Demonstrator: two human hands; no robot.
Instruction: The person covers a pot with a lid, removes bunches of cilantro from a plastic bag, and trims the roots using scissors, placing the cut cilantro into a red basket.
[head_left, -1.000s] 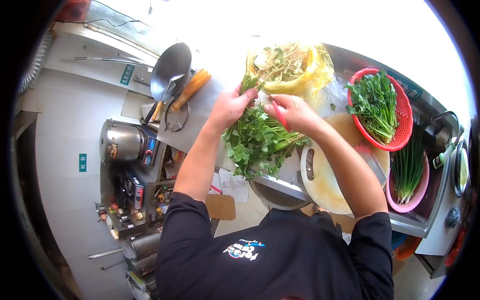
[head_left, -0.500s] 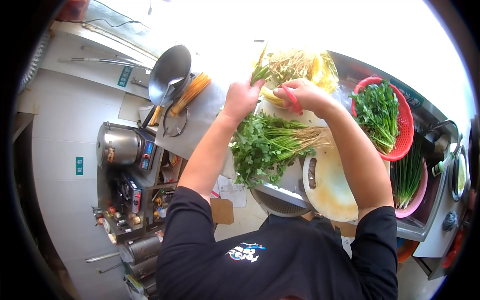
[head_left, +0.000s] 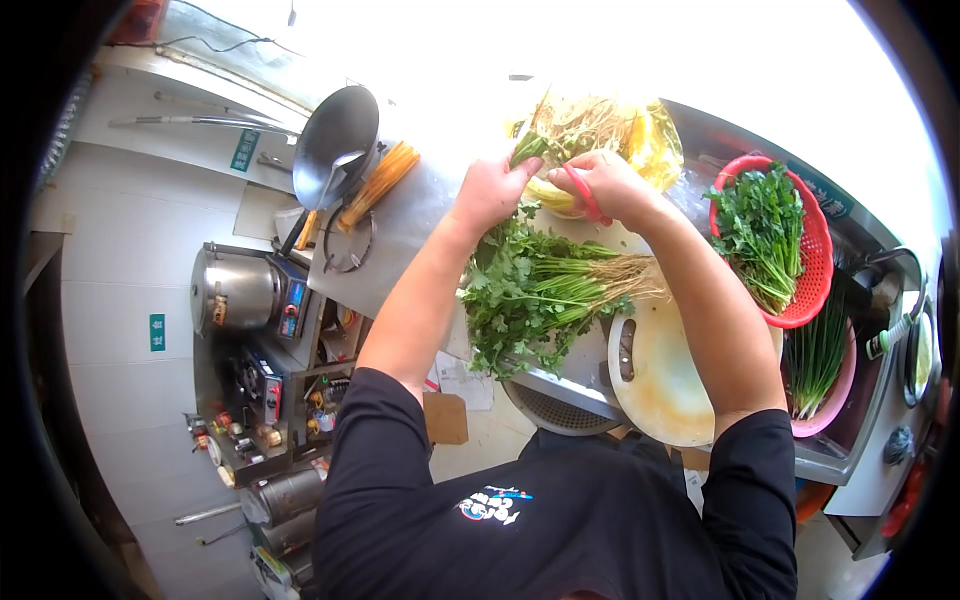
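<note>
Before me the metal counter [head_left: 402,238] is running across the middle of the frame, bearing a leafy green bunch [head_left: 525,290] at the centre, a round pale board [head_left: 665,390] to its lower right, a yellow bag [head_left: 662,148] of roots [head_left: 595,125] at upper centre, and a dark ring [head_left: 373,240] left of centre.

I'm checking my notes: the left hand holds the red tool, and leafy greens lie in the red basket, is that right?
Not quite: the head view shows the red tool in the right hand, not the left hand. Leafy greens do lie in the red basket.
</note>
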